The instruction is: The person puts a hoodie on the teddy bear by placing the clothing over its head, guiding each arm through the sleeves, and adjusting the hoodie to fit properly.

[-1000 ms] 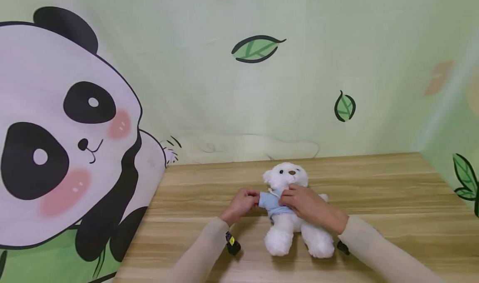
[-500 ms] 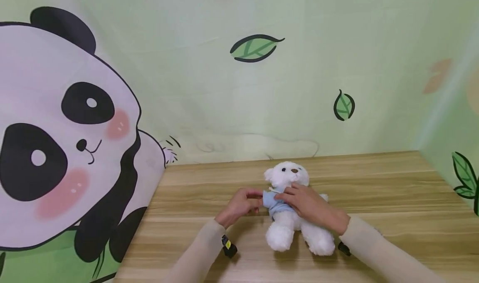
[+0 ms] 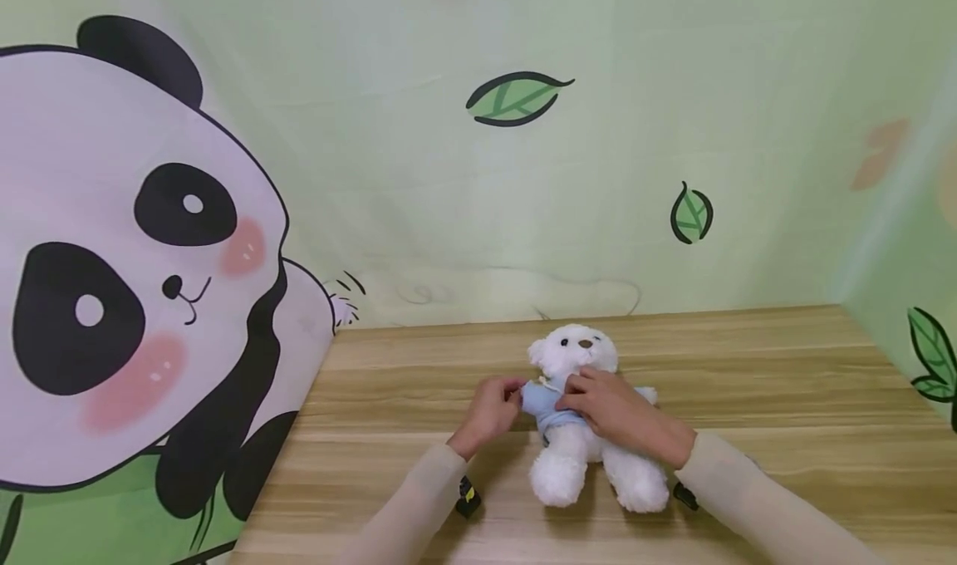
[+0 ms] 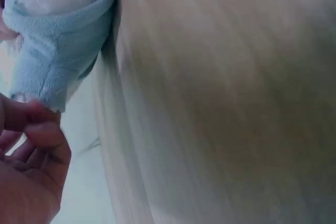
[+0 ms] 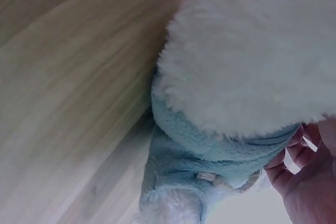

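Observation:
A white plush teddy bear (image 3: 561, 474) in a pale blue shirt (image 3: 561, 414) lies on its back, head towards the wall. My left hand (image 3: 488, 411) is at the sleeve on the left, thumb and forefinger pinching the cuff (image 4: 51, 95) in the left wrist view. No paw shows beyond that cuff. My right hand (image 3: 624, 407) lies across the bear's chest, bent fingers holding the shirt front and hiding much of it. In the right wrist view those fingers (image 5: 278, 174) press into the blue fabric near a pale cord (image 5: 223, 182).
The bear lies on a wood-grain table (image 3: 777, 382). Behind it rises a pale green backdrop (image 3: 419, 174) with a printed panda (image 3: 187, 299) at left. Black devices (image 3: 468, 498) hang beneath both forearms.
My left fingers, spread and straighter at the cuff half a second ago, have closed on it again. The sleeve shifts slightly left. My right hand stays on the bear's chest.

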Demonstrator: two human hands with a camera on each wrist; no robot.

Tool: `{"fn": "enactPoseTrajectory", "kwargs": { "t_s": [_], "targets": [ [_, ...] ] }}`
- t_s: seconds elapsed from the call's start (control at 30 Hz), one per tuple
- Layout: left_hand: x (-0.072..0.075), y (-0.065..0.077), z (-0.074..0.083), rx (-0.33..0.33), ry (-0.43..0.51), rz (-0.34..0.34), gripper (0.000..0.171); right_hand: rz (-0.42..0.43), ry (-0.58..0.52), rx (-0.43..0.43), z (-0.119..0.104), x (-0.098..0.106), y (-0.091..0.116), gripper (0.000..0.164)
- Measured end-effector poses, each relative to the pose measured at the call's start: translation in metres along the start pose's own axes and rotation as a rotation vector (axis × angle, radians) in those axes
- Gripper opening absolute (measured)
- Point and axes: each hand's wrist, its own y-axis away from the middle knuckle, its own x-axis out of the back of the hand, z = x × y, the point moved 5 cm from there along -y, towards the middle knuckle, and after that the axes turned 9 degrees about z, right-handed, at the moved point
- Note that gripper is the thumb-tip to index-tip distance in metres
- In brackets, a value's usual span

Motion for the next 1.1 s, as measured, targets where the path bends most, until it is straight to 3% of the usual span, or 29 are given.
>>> {"fn": "enactPoseTrajectory", "kwargs": {
  "t_s": [0.13,0.27,0.4,0.67,0.9,1.1],
  "targets": [
    [0.001,-0.002,-0.008,0.033,0.084,-0.066,0.023,-0.002,0.022,-0.013,-0.002,0.002,-0.001,0.016],
    [0.002,0.0,-0.014,0.07,0.168,-0.166,0.027,0.054,0.009,0.021,-0.003,0.004,-0.001,0.014],
    [0.002,0.002,-0.013,0.045,0.174,-0.222,0.031,0.105,-0.058,0.046,-0.002,0.005,-0.002,0.017],
    [0.0,0.004,-0.005,0.045,0.177,-0.203,0.032,0.072,-0.039,0.042,0.001,0.004,-0.003,0.013],
    [-0.002,0.003,-0.008,0.076,0.203,-0.168,0.025,0.1,0.024,0.076,0.001,0.004,0.001,0.028],
    [-0.003,0.001,-0.01,0.082,0.205,-0.146,0.021,0.06,-0.016,0.056,0.002,0.001,0.004,0.022]
  ]
}}
